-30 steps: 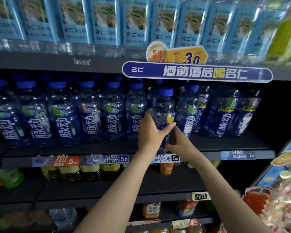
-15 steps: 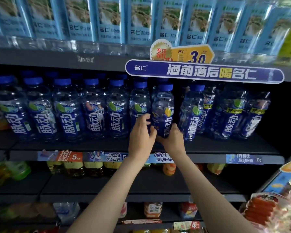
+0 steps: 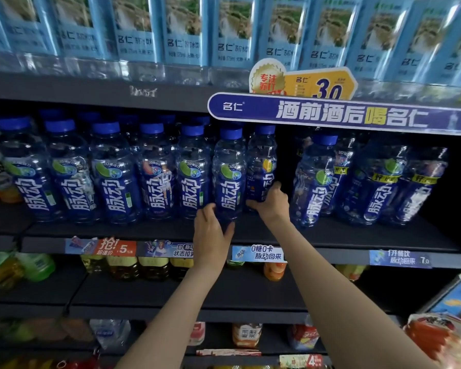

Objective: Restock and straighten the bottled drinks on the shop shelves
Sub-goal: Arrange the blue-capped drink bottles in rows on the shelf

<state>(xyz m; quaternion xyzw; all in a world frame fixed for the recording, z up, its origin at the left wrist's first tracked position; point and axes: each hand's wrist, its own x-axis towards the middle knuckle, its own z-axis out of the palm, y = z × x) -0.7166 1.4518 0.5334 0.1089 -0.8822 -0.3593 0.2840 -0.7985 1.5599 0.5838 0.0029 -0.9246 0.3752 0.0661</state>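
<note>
- Bottled drinks: row of blue-capped bottles [image 3: 112, 171] stands upright along dark middle shelf [image 3: 330, 233], labels mostly facing out.
- Left hand [image 3: 212, 230] grips base of green-badge bottle [image 3: 229, 174], fingers on its left side, thumb curled round the right; bottle upright at shelf front.
- Right hand [image 3: 272, 201] holds lower part of yellow-badge bottle [image 3: 262, 163], just beside and slightly behind the green-badge one; thumb up on label, fingers wrapped underneath.
- Gap on shelf between yellow-badge bottle and next bottle [image 3: 314, 179] to the right.
- Light-blue labelled bottles [image 3: 184, 30] fill upper shelf.
- Purple banner sign [image 3: 338, 114] hangs on upper shelf edge; price tags [image 3: 258, 253] on middle shelf edge.
</note>
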